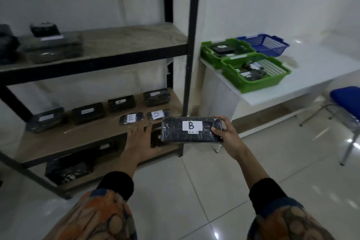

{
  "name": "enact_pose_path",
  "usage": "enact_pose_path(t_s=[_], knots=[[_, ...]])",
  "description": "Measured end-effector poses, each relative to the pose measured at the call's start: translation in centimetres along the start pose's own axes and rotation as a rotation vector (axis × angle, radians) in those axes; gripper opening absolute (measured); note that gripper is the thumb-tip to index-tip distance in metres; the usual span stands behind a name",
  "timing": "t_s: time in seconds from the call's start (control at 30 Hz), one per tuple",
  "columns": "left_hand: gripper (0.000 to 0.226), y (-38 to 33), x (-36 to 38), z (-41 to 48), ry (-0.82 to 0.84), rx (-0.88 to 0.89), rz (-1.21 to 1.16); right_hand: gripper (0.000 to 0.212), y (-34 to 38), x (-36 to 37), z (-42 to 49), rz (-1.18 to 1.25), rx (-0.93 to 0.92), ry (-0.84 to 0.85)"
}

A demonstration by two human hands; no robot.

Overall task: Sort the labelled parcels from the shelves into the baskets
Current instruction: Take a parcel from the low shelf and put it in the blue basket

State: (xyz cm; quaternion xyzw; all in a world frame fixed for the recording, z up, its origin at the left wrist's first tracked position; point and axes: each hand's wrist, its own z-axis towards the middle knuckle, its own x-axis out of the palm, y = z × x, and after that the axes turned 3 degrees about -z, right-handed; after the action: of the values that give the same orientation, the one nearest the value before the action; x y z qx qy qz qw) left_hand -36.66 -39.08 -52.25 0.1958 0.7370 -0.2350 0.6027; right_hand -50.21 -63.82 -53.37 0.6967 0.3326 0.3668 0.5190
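Note:
My right hand point(227, 134) grips the right end of a black wrapped parcel point(173, 132) with a white label reading B, held level in front of the shelf's right post. My left hand point(139, 138) is spread flat, fingers apart, over the front of the middle shelf point(78, 138), holding nothing. Just beyond its fingertips lie small black parcels labelled E point(131, 119) and D point(156, 115). Several more black labelled parcels sit in a row behind them. On the white table to the right stand two green baskets point(272, 82) point(207, 48) holding parcels and a blue basket point(280, 47).
The black metal shelf unit has an upper shelf point(126, 45) with dark parcels at its left and a bottom shelf with a large black parcel point(68, 169). A blue-seated chair point(345, 101) stands at the far right. Glossy tiled floor lies below.

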Motion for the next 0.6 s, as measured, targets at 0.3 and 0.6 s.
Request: enact_pose_path(t_s=[0.3,0.6], knots=[[0.096,-18.0,-2.1,7.9,-0.018,0.136,-0.03,0.043,6.8,-16.8,1.4,-0.019,-0.09,-0.128],[0.098,-31.3,-3.6,21.3,-0.067,0.258,0.006,0.042,11.0,-29.2,9.7,0.045,-0.126,-0.245]])
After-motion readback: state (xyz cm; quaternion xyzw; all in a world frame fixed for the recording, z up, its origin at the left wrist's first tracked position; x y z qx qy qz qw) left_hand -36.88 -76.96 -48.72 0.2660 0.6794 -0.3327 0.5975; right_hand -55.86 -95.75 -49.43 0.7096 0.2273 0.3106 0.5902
